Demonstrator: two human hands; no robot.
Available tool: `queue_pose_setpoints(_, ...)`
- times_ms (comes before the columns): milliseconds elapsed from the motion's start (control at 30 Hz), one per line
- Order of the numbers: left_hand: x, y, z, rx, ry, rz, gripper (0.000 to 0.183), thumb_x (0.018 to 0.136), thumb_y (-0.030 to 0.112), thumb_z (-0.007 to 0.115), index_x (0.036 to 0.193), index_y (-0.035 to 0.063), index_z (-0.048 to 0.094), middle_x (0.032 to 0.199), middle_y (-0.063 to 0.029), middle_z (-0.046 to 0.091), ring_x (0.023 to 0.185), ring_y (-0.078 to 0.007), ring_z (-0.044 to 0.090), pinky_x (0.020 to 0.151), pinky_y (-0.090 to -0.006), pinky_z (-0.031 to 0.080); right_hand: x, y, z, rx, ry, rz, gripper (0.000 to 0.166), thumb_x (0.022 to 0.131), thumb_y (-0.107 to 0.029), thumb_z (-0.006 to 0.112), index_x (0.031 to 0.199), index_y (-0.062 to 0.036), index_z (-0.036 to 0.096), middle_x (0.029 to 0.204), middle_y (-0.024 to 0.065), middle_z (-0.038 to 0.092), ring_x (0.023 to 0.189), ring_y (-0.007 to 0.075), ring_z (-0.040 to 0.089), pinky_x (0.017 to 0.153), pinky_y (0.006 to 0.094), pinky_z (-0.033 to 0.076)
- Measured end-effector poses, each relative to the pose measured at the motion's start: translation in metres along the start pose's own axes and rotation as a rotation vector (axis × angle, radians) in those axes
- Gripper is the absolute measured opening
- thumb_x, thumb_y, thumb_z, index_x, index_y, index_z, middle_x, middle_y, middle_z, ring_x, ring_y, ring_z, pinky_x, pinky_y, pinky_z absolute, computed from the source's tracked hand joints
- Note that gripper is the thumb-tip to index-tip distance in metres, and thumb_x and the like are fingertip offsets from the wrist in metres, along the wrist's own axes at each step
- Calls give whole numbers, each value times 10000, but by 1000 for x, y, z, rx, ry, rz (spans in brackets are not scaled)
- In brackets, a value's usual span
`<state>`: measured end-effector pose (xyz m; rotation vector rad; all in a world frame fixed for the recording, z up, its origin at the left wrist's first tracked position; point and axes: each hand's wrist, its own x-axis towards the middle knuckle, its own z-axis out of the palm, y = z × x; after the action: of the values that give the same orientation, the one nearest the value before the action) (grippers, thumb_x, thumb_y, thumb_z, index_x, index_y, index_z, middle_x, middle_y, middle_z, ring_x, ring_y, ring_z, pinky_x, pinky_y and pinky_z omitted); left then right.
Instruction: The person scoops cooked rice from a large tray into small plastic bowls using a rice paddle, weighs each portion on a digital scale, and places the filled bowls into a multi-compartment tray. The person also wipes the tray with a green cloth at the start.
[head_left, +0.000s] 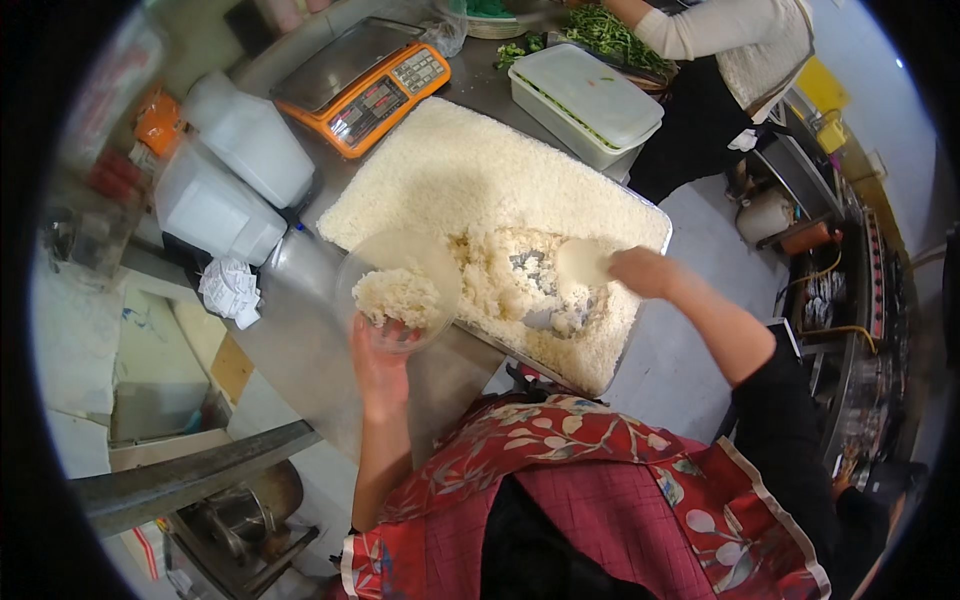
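My left hand (384, 360) holds a clear round plastic bowl (360, 255) from below, with a mound of cooked white rice (399, 298) in it. My right hand (641, 271) grips a pale, round-bladed rice paddle (583, 262), whose blade is over the rice in a large metal tray (666, 225). Rice (480, 165) fills most of the tray in a thick layer. Near the paddle it is dug out and loose, and patches of the metal bottom show. The bowl is at the tray's left edge; whether the two touch, I cannot tell.
An orange digital scale (390, 97) stands behind the tray. Translucent plastic containers (251, 142) and crumpled paper (230, 291) are at the left. A lidded plastic box (585, 101) sits at the back right, near chopped greens (611, 34). Another person (720, 45) stands beyond it.
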<state>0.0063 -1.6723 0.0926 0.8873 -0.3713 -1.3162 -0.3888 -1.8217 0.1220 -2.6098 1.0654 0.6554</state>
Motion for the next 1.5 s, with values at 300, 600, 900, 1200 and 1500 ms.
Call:
queue_pose_setpoints(300, -11, -2, -9, 66, 156, 77, 607, 865, 424, 571, 1343, 133, 334, 1271, -83, 442, 1096, -268, 486, 834, -470, 443, 10, -12, -2, 229, -125, 313, 299, 878, -197, 433, 966, 47, 581, 977, 217, 620, 855, 350, 616, 707, 415, 505)
queue_pose_setpoints(600, -13, -7, -9, 141, 156, 118, 568, 905, 400, 515, 1356, 131, 300, 1339, -110, 393, 1139, -290, 464, 834, -482, 470, 30, -84, 27, 1133, -180, 294, 218, 928, -243, 434, 831, -57, 493, 656, 65, 496, 431, 190, 431, 421, 342, 390)
queue_pose_setpoints(900, -11, -2, 20, 260, 188, 145, 575, 904, 277, 567, 1361, 103, 263, 1230, -82, 454, 1031, -204, 495, 774, -352, 480, 12, -89, 7, 1838, -100, 286, 232, 956, -273, 410, 887, -58, 466, 598, 13, 420, 383, 100, 309, 367, 274, 284)
queue_pose_setpoints(1200, 7, -30, 55, 221, 24, -21, 630, 890, 286, 581, 1381, 111, 227, 1261, -79, 428, 1065, -196, 482, 789, -380, 473, -11, -133, -91, 775, 263, 60, 401, 884, -125, 476, 1269, -36, 410, 858, 224, 617, 768, 331, 624, 697, 403, 496)
queue_pose_setpoints(1500, -10, -23, 23, -197, -244, -112, 663, 882, 455, 490, 1395, 102, 263, 1396, -99, 339, 1303, -315, 323, 1018, -550, 328, -37, -40, -63, 584, 78, 205, 454, 947, -260, 397, 1369, -102, 337, 1039, 276, 592, 963, 380, 588, 891, 433, 439)
